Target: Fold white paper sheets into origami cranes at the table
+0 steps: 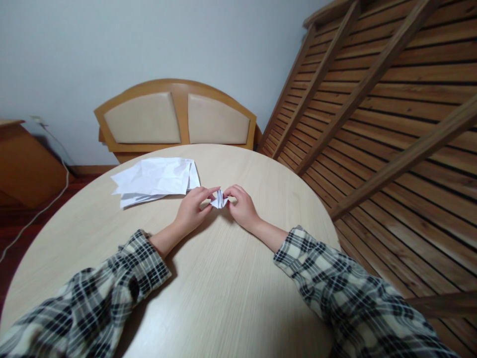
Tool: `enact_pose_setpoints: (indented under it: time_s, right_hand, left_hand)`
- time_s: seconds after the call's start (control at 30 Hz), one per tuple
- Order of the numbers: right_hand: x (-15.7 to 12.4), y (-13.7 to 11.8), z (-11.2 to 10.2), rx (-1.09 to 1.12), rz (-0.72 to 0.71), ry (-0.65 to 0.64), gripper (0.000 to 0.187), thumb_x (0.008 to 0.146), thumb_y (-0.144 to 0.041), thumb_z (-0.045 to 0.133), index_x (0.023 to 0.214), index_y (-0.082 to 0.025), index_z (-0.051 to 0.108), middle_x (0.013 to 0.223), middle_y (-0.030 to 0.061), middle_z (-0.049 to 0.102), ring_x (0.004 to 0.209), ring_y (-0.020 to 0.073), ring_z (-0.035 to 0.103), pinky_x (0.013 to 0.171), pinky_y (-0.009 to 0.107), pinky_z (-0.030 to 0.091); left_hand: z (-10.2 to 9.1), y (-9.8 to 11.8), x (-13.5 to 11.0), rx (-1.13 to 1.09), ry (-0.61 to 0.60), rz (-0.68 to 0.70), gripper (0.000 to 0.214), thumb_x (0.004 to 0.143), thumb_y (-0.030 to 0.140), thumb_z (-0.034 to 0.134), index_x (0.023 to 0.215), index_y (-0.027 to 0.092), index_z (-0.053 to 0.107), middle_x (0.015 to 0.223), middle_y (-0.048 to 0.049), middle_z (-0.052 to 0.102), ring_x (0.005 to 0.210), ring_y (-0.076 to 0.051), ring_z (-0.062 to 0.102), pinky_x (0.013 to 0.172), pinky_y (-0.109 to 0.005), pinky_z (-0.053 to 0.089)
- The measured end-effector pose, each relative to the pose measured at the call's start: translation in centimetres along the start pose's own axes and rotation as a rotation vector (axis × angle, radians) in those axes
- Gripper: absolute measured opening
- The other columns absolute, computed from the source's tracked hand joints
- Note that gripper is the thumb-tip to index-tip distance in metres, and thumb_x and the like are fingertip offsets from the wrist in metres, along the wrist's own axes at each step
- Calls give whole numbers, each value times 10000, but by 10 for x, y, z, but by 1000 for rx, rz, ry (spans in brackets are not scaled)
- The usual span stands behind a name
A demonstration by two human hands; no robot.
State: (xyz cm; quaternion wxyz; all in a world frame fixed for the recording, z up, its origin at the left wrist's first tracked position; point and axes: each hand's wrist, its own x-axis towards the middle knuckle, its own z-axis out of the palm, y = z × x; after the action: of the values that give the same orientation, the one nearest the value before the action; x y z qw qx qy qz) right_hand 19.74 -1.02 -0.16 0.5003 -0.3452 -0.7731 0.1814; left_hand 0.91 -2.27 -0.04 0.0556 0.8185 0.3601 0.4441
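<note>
A small piece of folded white paper (219, 200) is held between my two hands, a little above the round table or resting on it; I cannot tell which. Several upright pleats show in its middle, and its two sides spread outward. My left hand (193, 208) pinches the left side between thumb and fingers. On the right side, my right hand (241, 206) grips it with curled fingers. Behind my left hand lies a stack of white paper sheets (156, 176) with uneven, pointed edges.
The round pale wooden table (208, 298) spreads under both arms. Beyond it stands a headboard (182, 89) with cream panels against the wall. Slatted wooden boards (372, 124) lean at the right. At the left are a wooden cabinet (26, 169) and a white cable (40, 206).
</note>
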Motion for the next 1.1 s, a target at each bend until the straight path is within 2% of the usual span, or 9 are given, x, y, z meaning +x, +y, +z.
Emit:
enact_pose_setpoints:
  time_s: [0.1,0.23,0.4,0.73,0.9,1.1]
  right_hand:
    - [-1,3,2,32,1,36,276,730,-3,570,875,-238,582,867,5,626,852,191,598,810,357,483]
    - [-1,5,3,63,-28,38,478,733,16,600,1117,-270,600,915,4,637,861,187,605,836,367,491]
    - [0,4,0,8,-22,-31,548,769,21,577,1185,-331,630,937,4,638,893,196,599,865,388,497]
    - [0,0,-2,33,-26,-32,479,791,12,570,1132,-315,651,980,20,643,891,191,608,867,389,506]
    - [-1,2,0,53,-2,10,409,782,-10,595,1085,-283,631,1010,25,610,872,178,605,833,370,516]
    - [0,5,1,63,16,56,255,803,-70,637,977,-255,612,995,24,551,849,168,599,800,356,512]
  left_hand:
    - [0,-1,0,0,16,0,486,807,57,588,1245,268,610,887,-25,663,868,-217,596,786,-353,458]
    - [1,-1,-1,6,27,-9,466,802,59,582,1223,254,619,877,-26,660,865,-217,596,783,-350,455]
    - [1,-1,-1,11,54,-17,432,797,61,581,1187,240,626,875,-29,659,856,-215,602,786,-354,459]
    - [-1,2,0,43,70,-60,310,826,119,592,1111,234,630,874,-31,657,841,-211,607,773,-354,462]
    - [-1,4,1,26,97,-118,205,807,137,615,994,220,626,875,-28,636,817,-197,587,742,-324,448]
    - [-3,7,4,54,112,-120,89,801,151,642,850,208,595,868,-28,594,847,-207,555,755,-336,436]
